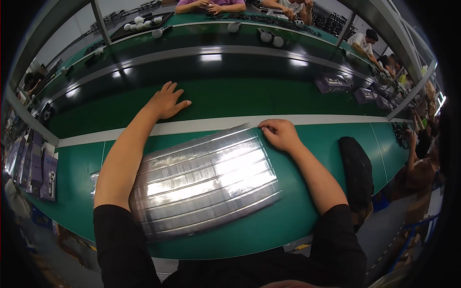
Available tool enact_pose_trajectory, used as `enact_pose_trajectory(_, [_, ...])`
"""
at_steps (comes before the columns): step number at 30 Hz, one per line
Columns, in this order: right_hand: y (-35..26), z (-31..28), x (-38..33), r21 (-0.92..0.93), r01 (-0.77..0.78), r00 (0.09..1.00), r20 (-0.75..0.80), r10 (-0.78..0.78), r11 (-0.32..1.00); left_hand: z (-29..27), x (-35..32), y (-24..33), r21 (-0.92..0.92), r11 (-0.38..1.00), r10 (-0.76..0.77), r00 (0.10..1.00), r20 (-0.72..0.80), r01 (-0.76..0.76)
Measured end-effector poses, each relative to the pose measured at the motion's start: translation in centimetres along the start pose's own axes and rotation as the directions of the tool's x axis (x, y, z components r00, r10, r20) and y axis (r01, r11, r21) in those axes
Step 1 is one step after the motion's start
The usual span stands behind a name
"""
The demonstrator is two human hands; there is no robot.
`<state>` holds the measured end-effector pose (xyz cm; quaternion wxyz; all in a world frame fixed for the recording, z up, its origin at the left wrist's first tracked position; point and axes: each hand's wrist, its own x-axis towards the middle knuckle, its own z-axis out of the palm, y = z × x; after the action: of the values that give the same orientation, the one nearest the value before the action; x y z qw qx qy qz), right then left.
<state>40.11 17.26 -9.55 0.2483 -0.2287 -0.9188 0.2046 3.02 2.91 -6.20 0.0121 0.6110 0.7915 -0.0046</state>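
A shiny, clear plastic sheet [206, 177] with parallel raised ridges lies at a slant on the green worktable [297, 206]. Light glares off its middle. My left forearm crosses over its left part, hiding some of it. Beyond the pale rail, my left hand [168, 102] is open over the dark green belt [230, 96], thumb and fingers spread. My right hand [282, 135] is by the sheet's far right corner, at the table's far edge. Its fingers are curled closed, and what they hold, if anything, is hidden.
A long black pouch-like object [355, 168] lies on the right. Purple boxes stand at the left end [49, 175] and on the belt's right [332, 84]. Metal posts [101, 24] frame the belt. Across it, people work at a bench bearing white round-headed devices [139, 21].
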Motion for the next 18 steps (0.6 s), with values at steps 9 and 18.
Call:
enact_pose_trajectory(9, [-0.1,0.0,0.0,0.006,-0.013,1.0,0.011,0.013,1.0,0.0,0.0,0.2,-0.006,1.0,0.0,1.0,0.002,0.0])
enact_pose_trajectory(18, [0.8,-0.6,-0.7,-0.003,0.005,0.999,-0.036,-0.006,1.0,-0.4,0.3,1.2,-0.016,0.998,0.053,0.997,-0.053,-0.054])
